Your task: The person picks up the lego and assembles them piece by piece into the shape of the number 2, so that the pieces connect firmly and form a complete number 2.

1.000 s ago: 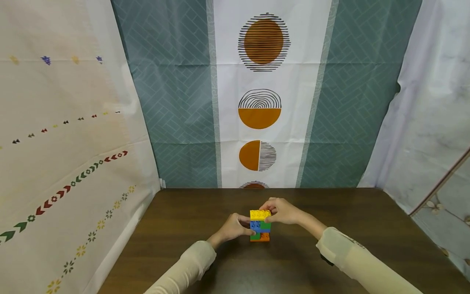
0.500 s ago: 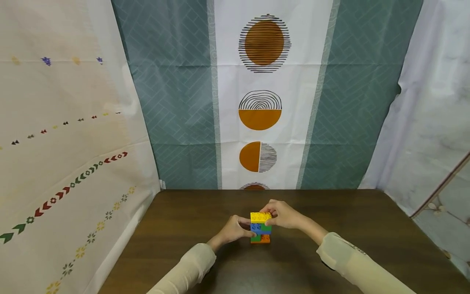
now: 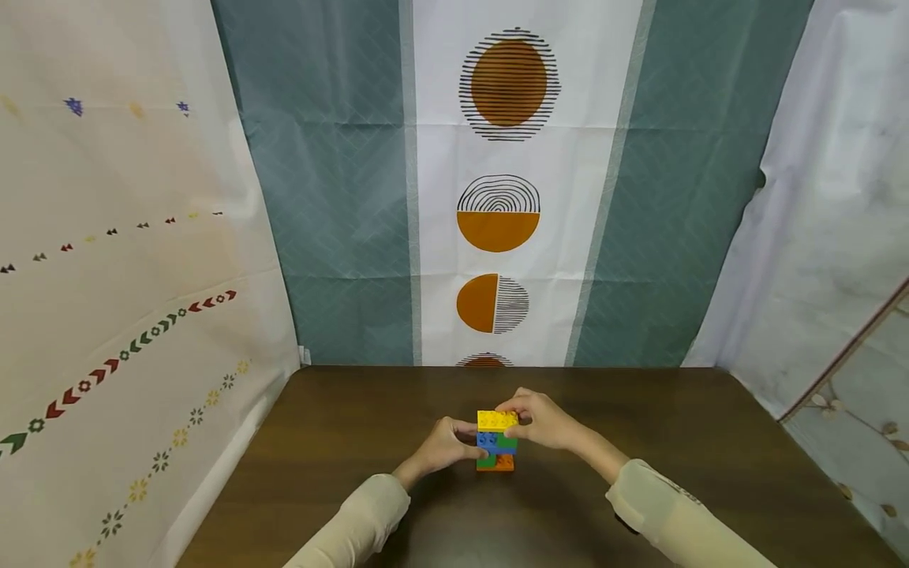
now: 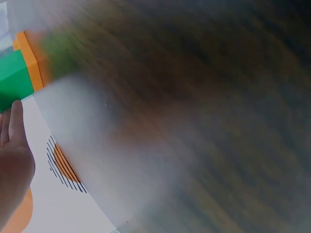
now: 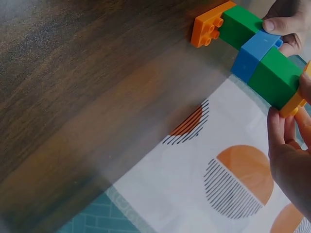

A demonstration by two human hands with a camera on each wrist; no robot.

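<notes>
Dark wooden desk (image 3: 355,442) holds a light, hard block tower (image 3: 495,442); the left hand (image 3: 443,446) pinches its middle, the right hand (image 3: 543,420) its yellow top block (image 3: 496,420), likely the safest holds.

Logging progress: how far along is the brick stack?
Done: orange, green and blue bricks stand stacked on the table. In hand: the right hand pinches the yellow brick on top while the left hand grips the stack. Left: whether yellow is fully seated can't be told.
</notes>
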